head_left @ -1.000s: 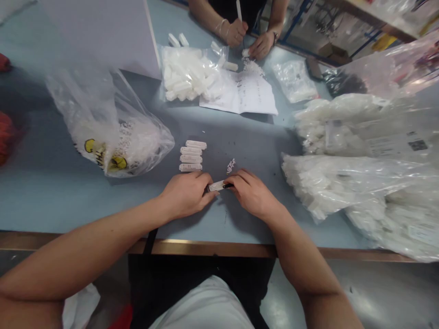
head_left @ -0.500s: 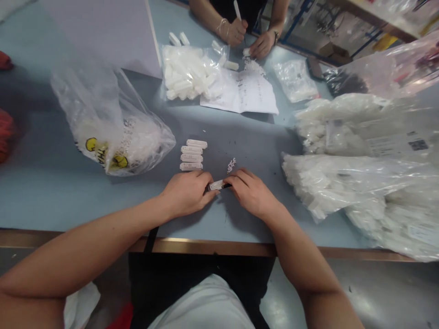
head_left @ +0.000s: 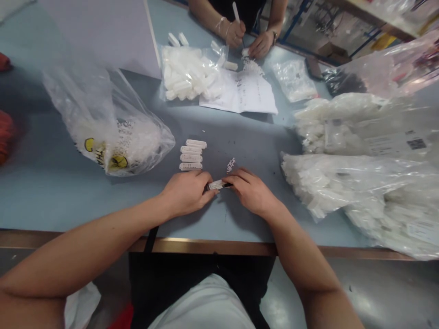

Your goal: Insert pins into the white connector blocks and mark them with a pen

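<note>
My left hand point(head_left: 187, 194) pinches one end of a white plastic connector housing point(head_left: 215, 184) just above the table. At its other end my right hand point(head_left: 252, 192) is closed round a thin dark tool point(head_left: 227, 184), whose tip meets the housing; the exact kind of tool is too small to tell. Right beyond my right fingers lies a small pile of tiny white pieces point(head_left: 231, 164). Several more white connector housings point(head_left: 191, 158) lie in a stacked row on the table, beyond my left hand.
On the left stands a clear plastic bag point(head_left: 144, 141) of small white parts. Large bags point(head_left: 336, 183) of white parts fill the right side. Across the table point(head_left: 113, 201), a co-worker's hands point(head_left: 259, 44) work near a bag of white housings point(head_left: 188, 73) and a paper sheet point(head_left: 254, 98).
The dark tool's tip now overlaps the right end of the housing a little more. Both hands keep almost the same place and grip.
</note>
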A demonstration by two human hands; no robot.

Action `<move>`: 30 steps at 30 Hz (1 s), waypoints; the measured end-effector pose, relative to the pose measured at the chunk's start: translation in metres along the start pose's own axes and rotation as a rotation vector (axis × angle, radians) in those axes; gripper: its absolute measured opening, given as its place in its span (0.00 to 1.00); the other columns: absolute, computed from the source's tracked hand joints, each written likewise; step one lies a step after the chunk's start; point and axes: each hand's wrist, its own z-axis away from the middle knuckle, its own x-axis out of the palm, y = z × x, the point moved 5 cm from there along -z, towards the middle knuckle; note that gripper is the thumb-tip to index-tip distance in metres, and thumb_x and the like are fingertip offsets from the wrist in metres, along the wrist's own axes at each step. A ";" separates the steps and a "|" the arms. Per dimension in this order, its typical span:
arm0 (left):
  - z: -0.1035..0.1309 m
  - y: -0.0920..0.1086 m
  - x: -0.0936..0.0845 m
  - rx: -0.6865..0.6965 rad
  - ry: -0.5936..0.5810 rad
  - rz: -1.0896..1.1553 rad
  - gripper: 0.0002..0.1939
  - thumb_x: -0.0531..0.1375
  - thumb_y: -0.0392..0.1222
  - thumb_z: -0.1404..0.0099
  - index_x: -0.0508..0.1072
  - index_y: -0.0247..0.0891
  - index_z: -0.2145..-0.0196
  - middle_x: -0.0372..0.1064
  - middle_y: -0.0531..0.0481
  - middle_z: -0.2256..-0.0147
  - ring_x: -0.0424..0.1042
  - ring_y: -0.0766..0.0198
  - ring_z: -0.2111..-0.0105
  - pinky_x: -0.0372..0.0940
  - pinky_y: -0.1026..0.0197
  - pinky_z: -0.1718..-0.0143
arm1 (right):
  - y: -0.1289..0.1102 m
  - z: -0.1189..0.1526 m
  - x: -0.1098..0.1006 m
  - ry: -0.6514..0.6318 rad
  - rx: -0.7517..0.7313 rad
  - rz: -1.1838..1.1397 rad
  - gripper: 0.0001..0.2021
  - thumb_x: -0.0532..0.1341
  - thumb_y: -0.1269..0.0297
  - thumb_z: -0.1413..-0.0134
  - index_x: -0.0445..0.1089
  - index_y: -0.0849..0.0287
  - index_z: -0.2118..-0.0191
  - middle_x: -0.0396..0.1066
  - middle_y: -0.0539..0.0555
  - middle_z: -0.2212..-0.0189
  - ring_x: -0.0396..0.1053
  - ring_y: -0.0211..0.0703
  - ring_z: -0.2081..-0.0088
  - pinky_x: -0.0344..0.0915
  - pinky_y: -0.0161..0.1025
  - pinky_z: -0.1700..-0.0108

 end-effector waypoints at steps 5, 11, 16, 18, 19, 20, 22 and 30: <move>0.000 0.000 0.000 0.002 0.001 0.006 0.18 0.51 0.56 0.35 0.70 0.39 0.61 0.72 0.48 0.66 0.71 0.57 0.66 0.63 0.58 0.68 | 0.004 0.002 -0.002 0.031 0.039 -0.078 0.11 0.52 0.73 0.39 0.70 0.59 0.55 0.72 0.57 0.61 0.69 0.44 0.58 0.69 0.41 0.55; 0.000 0.001 -0.001 -0.008 -0.018 0.024 0.18 0.51 0.55 0.35 0.70 0.39 0.61 0.72 0.47 0.65 0.71 0.58 0.66 0.62 0.59 0.68 | 0.008 0.003 -0.002 0.026 0.098 -0.066 0.11 0.55 0.74 0.41 0.70 0.58 0.56 0.72 0.56 0.61 0.70 0.43 0.58 0.69 0.39 0.56; 0.000 0.000 -0.002 -0.003 0.001 0.039 0.17 0.52 0.55 0.35 0.70 0.40 0.61 0.71 0.48 0.66 0.71 0.58 0.66 0.62 0.59 0.68 | 0.006 0.002 -0.006 0.035 0.144 -0.062 0.10 0.56 0.76 0.46 0.70 0.57 0.60 0.72 0.54 0.65 0.70 0.41 0.63 0.67 0.36 0.60; 0.000 0.000 -0.001 0.002 0.011 0.041 0.17 0.52 0.55 0.35 0.70 0.40 0.62 0.71 0.49 0.66 0.71 0.58 0.67 0.62 0.59 0.68 | 0.005 0.001 -0.008 0.036 0.140 -0.055 0.11 0.56 0.76 0.48 0.70 0.57 0.61 0.72 0.53 0.66 0.70 0.40 0.64 0.67 0.36 0.60; 0.000 0.000 -0.001 0.004 0.017 0.042 0.17 0.52 0.55 0.35 0.70 0.40 0.62 0.71 0.49 0.66 0.71 0.58 0.67 0.62 0.59 0.68 | 0.004 0.001 -0.008 0.032 0.133 -0.054 0.11 0.56 0.76 0.48 0.70 0.57 0.62 0.72 0.53 0.65 0.70 0.40 0.63 0.67 0.36 0.60; 0.001 0.000 -0.001 0.005 0.027 0.043 0.17 0.52 0.55 0.35 0.70 0.40 0.62 0.71 0.49 0.67 0.71 0.58 0.67 0.62 0.59 0.68 | 0.003 0.001 -0.008 0.029 0.123 -0.052 0.11 0.56 0.76 0.49 0.70 0.57 0.62 0.72 0.53 0.65 0.70 0.40 0.63 0.66 0.35 0.60; 0.001 0.000 -0.001 0.010 0.053 0.054 0.17 0.52 0.54 0.35 0.70 0.39 0.62 0.71 0.49 0.67 0.71 0.58 0.67 0.62 0.59 0.68 | 0.003 0.002 -0.008 0.039 0.109 -0.048 0.11 0.56 0.76 0.48 0.70 0.56 0.62 0.72 0.54 0.64 0.69 0.40 0.63 0.66 0.35 0.59; 0.001 -0.004 -0.002 0.012 0.111 0.136 0.15 0.55 0.53 0.36 0.71 0.40 0.61 0.71 0.51 0.69 0.70 0.61 0.68 0.61 0.60 0.66 | 0.019 0.003 -0.012 0.071 0.319 -0.159 0.07 0.59 0.70 0.46 0.72 0.56 0.62 0.72 0.51 0.68 0.68 0.36 0.69 0.64 0.33 0.63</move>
